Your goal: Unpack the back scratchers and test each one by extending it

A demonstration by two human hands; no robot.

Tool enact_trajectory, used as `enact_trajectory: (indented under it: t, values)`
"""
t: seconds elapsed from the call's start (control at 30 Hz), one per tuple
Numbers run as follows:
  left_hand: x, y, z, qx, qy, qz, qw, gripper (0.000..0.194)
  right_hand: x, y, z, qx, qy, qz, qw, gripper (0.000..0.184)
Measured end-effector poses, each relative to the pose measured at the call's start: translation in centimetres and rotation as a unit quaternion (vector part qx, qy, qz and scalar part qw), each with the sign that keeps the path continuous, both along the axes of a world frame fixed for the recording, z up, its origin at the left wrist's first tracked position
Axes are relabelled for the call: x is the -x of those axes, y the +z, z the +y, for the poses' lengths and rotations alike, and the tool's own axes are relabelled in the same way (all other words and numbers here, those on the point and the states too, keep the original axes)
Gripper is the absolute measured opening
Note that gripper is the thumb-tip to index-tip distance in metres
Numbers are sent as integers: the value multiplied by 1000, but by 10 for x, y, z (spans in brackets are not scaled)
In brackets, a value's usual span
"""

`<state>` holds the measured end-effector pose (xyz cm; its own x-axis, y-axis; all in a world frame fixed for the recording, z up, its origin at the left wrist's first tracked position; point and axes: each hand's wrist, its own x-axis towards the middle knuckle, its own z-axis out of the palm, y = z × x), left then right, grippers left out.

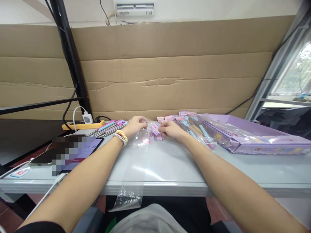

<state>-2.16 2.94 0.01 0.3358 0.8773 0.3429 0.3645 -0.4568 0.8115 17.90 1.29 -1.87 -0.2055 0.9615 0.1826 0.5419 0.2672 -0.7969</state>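
Note:
My left hand is closed on the upper end of a long clear plastic bag, which runs down the table and hangs over its front edge. Between the thumb and fingers of my right hand is a small purple printed card, held close to the bag's top. Whether the card is partly inside the bag I cannot tell. More small pink and purple cards lie just beneath. To the left of my left hand lie several thin rods with blue, pink and purple grips.
At right, bagged hand-shaped sticks lie beside a purple box covered with clear plastic. A tablet, a phone and a yellow power strip are at left. Cardboard stands behind the table.

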Motion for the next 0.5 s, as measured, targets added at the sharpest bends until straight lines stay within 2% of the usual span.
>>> enact_trajectory:
  t: [0.07, 0.2, 0.3, 0.4, 0.5]
  values:
    - [-1, -1, -2, 2, -9, 18, 1000, 22, 1, 0, 0, 21, 7, 6, 1000, 11]
    - [-3, -2, -7, 4, -25, 51, 998, 21, 1, 3, -2, 23, -30, 62, 997, 32]
    - [-4, -1, -10, 1, -26, 62, 998, 19, 2, 6, -6, 28, 29, 111, 993, 33]
    - [-5, -1, -11, 8, -43, 65, 997, 15, 4, 7, -9, 47, 103, 113, 987, 41]
    - [-6, -1, -12, 9, -74, 69, 995, 11, 5, 6, -8, 35, 120, 87, 988, 42]
